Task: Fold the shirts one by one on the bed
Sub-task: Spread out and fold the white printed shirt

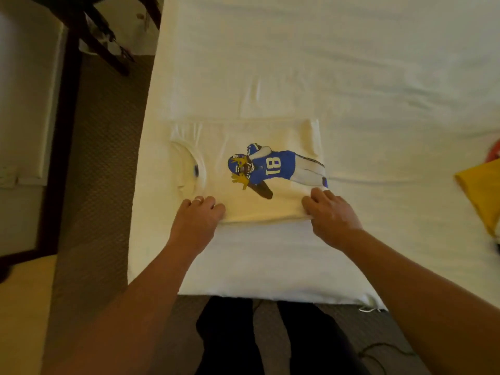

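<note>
In the head view, a white shirt [249,169] is laid flat on the bed [351,77], close to the bed's left edge and near its front edge, with the collar turned toward the left edge and the far side lying straight. It is folded into a rough rectangle, and a print of a football player in blue with the number 18 is shown face up on it. The near folded edge of the shirt is held at both ends. The left hand [196,220] is set on the near corner by the collar, its fingers curled over the edge and the cloth pinched beneath them; a ring [199,199] is worn on one finger. The right hand [331,212] is set on the other near corner, just below the print's legs, with its fingers curled down and the fold gripped under them. A yellow cloth [480,190] is seen at the right of the bed, well apart from the shirt, with a bit of red cloth [495,154] just behind it. A dark chair [108,41] is seen off the bed's left edge, on the carpet [102,158].
</note>
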Available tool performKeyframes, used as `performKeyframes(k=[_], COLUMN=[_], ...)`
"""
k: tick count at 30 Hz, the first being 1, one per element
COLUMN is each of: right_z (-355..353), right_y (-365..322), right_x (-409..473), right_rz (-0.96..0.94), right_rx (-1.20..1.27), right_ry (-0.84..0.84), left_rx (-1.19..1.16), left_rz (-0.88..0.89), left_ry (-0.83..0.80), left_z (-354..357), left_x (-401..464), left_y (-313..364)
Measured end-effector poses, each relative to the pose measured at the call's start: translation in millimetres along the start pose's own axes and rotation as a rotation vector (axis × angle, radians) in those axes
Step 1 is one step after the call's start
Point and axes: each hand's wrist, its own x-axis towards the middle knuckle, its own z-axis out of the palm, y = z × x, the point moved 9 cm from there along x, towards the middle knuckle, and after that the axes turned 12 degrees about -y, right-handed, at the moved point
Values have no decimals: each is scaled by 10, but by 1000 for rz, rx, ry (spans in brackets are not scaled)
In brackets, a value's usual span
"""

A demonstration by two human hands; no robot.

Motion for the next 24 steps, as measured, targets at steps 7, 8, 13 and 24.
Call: performKeyframes(k=[7,8,13,24], right_z=[46,-78,-362,-184], right_y=[-90,-71,-67,355], right_x=[69,129,670,1168], right_rz=[20,12,75,252], right_rx=[91,134,160,300], right_ry=[-117,19,163,27], left_rx=[-270,-424,-392,-404], left_rz=[-36,-65,-41,-300], left_ry=[-589,-579,55,-120], left_z=[193,114,-585,-382], left_x=[139,247,886,1486], left_y=[-6,-20,-44,-611])
